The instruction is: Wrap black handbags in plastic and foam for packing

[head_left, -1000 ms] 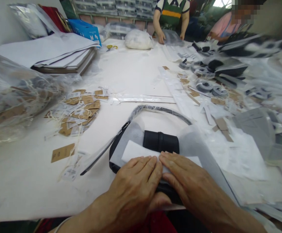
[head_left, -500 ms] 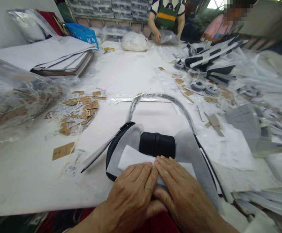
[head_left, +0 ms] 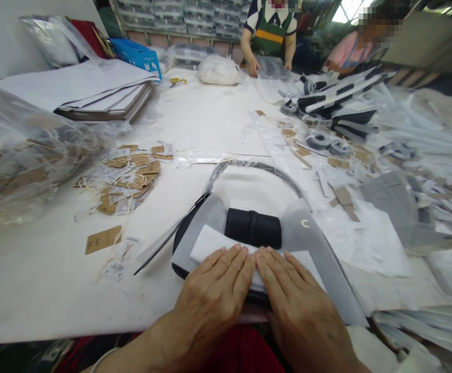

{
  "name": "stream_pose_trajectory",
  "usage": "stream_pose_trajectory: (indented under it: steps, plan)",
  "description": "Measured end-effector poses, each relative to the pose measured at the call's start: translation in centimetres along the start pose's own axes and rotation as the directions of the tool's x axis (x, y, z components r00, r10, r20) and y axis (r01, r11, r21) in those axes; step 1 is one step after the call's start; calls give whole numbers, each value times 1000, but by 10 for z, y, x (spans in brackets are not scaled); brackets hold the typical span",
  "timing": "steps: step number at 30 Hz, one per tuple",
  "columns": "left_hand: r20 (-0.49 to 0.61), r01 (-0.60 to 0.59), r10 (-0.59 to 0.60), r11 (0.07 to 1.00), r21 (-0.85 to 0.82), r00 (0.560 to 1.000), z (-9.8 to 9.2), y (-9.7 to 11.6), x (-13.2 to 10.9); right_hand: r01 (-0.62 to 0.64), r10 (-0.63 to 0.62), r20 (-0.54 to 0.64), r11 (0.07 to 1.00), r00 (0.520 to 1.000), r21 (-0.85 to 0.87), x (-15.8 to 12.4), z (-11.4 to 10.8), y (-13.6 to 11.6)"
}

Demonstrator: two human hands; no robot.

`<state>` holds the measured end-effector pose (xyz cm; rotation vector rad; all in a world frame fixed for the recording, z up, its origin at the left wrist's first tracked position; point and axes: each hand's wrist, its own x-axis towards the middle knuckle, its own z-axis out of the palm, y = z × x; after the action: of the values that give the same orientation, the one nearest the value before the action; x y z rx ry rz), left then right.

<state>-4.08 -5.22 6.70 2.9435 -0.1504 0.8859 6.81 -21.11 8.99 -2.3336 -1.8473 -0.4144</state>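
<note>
My left hand (head_left: 210,295) and my right hand (head_left: 296,305) lie flat side by side, fingers stretched out, pressing a folded white tissue sheet (head_left: 206,242) onto a black bag (head_left: 179,243) at the table's near edge. Grey wrapping paper (head_left: 319,248) spreads under the white sheet and out to the right. Just beyond my fingertips sits a black rolled strap (head_left: 254,228). The bag's plastic-wrapped handle (head_left: 257,168) arcs over the table behind it.
Brown paper tags (head_left: 132,173) with strings lie scattered to the left, beside a clear bag of tags (head_left: 19,150). Stacked white sheets (head_left: 82,85) sit far left. Grey rolls, tags and wrapped parts (head_left: 327,140) crowd the right. Two people stand at the far end.
Both hands have flattened and spread a little over the white sheet, the thumbs no longer tucked under its near edge. The view shifted slightly; the bag stays put.
</note>
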Motion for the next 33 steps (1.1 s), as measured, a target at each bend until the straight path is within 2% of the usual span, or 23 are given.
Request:
stream_pose_trajectory:
  steps: [5, 8, 11, 13, 15, 17, 19, 20, 21, 23, 24, 27, 30, 33]
  plan:
    - [-2, 76, -76, 997, -6, 997, 12, -9, 24, -76, 73, 50, 996, 996, 54, 26, 2, 18]
    - [12, 61, -61, 998, -8, 998, 15, -9, 27, -68, 66, 33, 996, 997, 58, 26, 10, 22]
    - [30, 37, -37, 999, 6, 999, 14, -7, 23, -63, 55, 82, 993, 995, 98, 19, 10, 25]
    - [60, 21, -21, 1000, 10, 998, 13, -6, 20, -67, 41, 150, 982, 988, 177, 20, -5, 31]
    - [95, 20, -20, 1000, 2, 995, 12, -6, 18, -98, 58, 164, 964, 985, 248, 27, -30, 36]
    - [119, 34, -33, 999, -8, 992, 13, -6, 17, -126, 111, 69, 959, 991, 255, 35, -54, 38]
    - [133, 54, -52, 998, -13, 990, 14, -6, 17, -114, 130, -65, 972, 989, 206, 38, -64, 33]
    - [139, 59, -56, 998, -14, 989, 15, -6, 18, -101, 124, -128, 980, 984, 173, 37, -61, 29]
    - [143, 61, -58, 998, -15, 988, 15, -5, 18, -65, 86, -141, 987, 986, 147, 33, -53, 24]
    - [158, 56, -52, 998, -22, 986, 16, -4, 18, -12, 37, -216, 993, 976, 116, 21, -29, 16]
    - [167, 45, -40, 999, -26, 985, 15, -4, 18, -13, 28, -135, 994, 991, 108, 14, -17, 14]
    - [203, 29, -24, 999, -21, 979, 12, -3, 19, -30, 37, -54, 993, 998, 114, 1, 5, 14]
    - [266, 45, -45, 999, 5, 963, 7, -3, 23, -27, 33, -39, 990, 999, 139, 1, 4, 19]
    - [308, 26, -35, 999, 33, 951, 6, -1, 25, -51, 56, -20, 980, 998, 192, 7, -6, 23]
